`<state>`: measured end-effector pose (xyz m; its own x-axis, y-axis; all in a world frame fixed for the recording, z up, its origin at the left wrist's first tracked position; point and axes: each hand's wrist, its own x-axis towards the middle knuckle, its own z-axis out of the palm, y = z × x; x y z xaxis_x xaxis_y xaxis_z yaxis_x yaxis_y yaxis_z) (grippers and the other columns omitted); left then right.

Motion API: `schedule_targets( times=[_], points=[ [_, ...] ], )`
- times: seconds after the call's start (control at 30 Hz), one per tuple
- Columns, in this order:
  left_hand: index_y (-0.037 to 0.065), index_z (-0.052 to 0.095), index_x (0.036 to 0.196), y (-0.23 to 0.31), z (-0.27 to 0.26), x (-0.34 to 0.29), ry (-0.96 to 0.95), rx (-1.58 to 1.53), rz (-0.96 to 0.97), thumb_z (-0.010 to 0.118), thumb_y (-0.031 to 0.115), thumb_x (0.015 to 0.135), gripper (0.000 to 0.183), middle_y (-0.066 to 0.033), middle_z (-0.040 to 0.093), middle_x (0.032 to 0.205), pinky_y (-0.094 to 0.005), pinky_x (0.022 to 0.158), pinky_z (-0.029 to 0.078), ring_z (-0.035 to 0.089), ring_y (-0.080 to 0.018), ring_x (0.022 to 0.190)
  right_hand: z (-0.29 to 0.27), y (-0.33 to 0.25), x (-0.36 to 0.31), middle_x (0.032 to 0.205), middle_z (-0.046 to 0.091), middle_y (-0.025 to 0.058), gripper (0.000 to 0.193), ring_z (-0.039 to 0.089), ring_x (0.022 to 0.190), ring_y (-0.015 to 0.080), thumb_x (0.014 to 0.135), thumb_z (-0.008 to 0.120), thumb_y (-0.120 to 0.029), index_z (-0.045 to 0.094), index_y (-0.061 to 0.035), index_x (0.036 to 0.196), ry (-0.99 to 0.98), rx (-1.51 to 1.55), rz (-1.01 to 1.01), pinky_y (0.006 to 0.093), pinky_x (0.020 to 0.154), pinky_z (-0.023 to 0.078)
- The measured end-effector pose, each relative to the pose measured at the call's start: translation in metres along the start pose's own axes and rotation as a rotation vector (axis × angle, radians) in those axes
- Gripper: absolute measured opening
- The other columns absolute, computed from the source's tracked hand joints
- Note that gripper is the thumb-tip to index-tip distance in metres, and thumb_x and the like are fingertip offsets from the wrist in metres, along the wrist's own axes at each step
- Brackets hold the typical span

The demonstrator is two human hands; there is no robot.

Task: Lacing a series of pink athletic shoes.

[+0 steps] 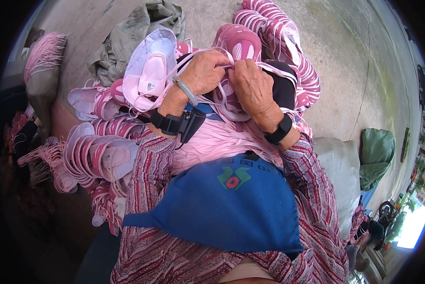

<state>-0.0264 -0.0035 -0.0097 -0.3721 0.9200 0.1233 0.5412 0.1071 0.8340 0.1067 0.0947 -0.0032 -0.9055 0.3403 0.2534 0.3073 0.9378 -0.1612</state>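
Note:
A pink sneaker upper (244, 39) with a mesh toe lies on my lap, toe pointing away from me. My left hand (202, 72), with a pale bangle on its wrist, is closed on a light pink shoelace at the left of the upper's lacing. Opposite it, my right hand (251, 87) pinches the lace close to the eyelets, fingertips nearly meeting the left ones. Exactly how the lace runs between the fingers is hidden. A large bundle of loose pink laces (222, 142) is spread over my lap, above the blue apron (231, 208).
Nested pink uppers (92, 154) are heaped at the left, and another long row (288, 42) curves away at the far right. One pale-lined upper (148, 71) rests beside my left hand. A grey-green cloth (132, 35) lies behind; a whitish sack (338, 170) stands at my right.

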Motion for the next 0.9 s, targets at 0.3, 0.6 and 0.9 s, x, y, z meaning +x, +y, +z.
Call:
schedule_targets(
  times=[0.3, 0.6, 0.9],
  points=[
    [0.001, 0.054, 0.108, 0.03, 0.027, -0.028, 0.411, 0.22, -0.058, 0.067, 0.003, 0.075, 0.036, -0.0181, 0.046, 0.111, -0.041, 0.091, 0.044, 0.053, -0.034, 0.102, -0.041, 0.016, 0.012, 0.066, 0.057, 0.0127, 0.019, 0.056, 0.057, 0.0306, 0.082, 0.058, -0.014, 0.052, -0.0008, 0.07, -0.188, 0.374, -0.112, 0.0397, 0.052, 0.043],
    [-0.004, 0.014, 0.141, 0.032, 0.091, -0.059, 0.259, 0.276, -0.069, 0.062, 0.01, 0.08, 0.079, -0.0295, 0.018, 0.144, -0.0626, 0.107, 0.011, 0.019, -0.0448, 0.135, -0.076, 0.031, -0.005, 0.076, 0.059, 0.0104, 0.007, 0.057, 0.062, 0.024, 0.083, 0.064, -0.008, 0.062, -0.0012, 0.084, 0.161, 0.579, -0.142, 0.0324, 0.056, 0.046],
    [0.001, 0.015, 0.142, 0.006, 0.092, -0.052, 0.426, 0.277, 0.098, 0.062, 0.015, 0.079, 0.08, -0.0253, 0.02, 0.143, -0.0579, 0.108, 0.017, 0.021, -0.0437, 0.134, -0.048, 0.006, 0.022, 0.078, 0.06, 0.0165, 0.025, 0.059, 0.068, 0.0286, 0.094, 0.05, -0.024, 0.059, -0.0015, 0.093, -0.171, 0.807, 0.069, 0.0353, 0.063, 0.046]
  ],
)
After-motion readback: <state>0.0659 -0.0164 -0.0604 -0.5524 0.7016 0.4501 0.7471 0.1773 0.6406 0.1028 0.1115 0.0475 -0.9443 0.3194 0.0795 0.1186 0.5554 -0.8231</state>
